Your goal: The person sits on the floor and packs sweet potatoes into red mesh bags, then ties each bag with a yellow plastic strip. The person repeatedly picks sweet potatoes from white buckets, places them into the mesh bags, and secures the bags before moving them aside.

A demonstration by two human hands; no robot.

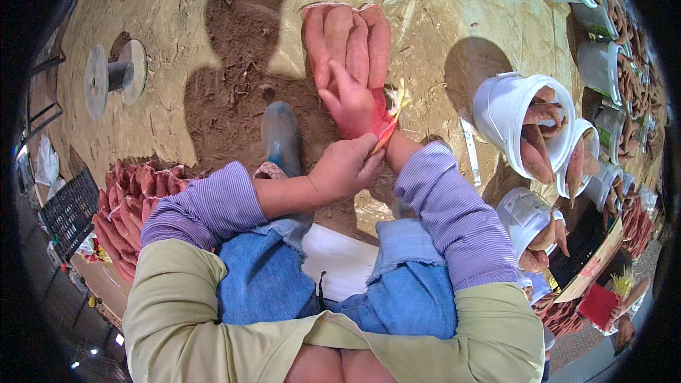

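Note:
A red mesh bag [381,100] of long sweet potatoes [357,48] lies on the dirt floor before me, its closed end pointing away. My right hand [351,101] rests over the near ends of the sweet potatoes, with index finger and thumb spread. Red mesh runs around the wrist, so this hand seems to be inside the bag's mouth. With fingers and thumb, my left hand [346,165] pinches the gathered edge of the mouth beside that wrist. A yellow tie [400,98] sticks up from the edge there.
White buckets [495,103] of sweet potatoes line the right side, some tipped towards me. Filled red mesh bags [127,213] are heaped at left near a black plastic crate [69,215]. An empty spool [119,75] lies farther left. My boot [280,133] stands beside the bag.

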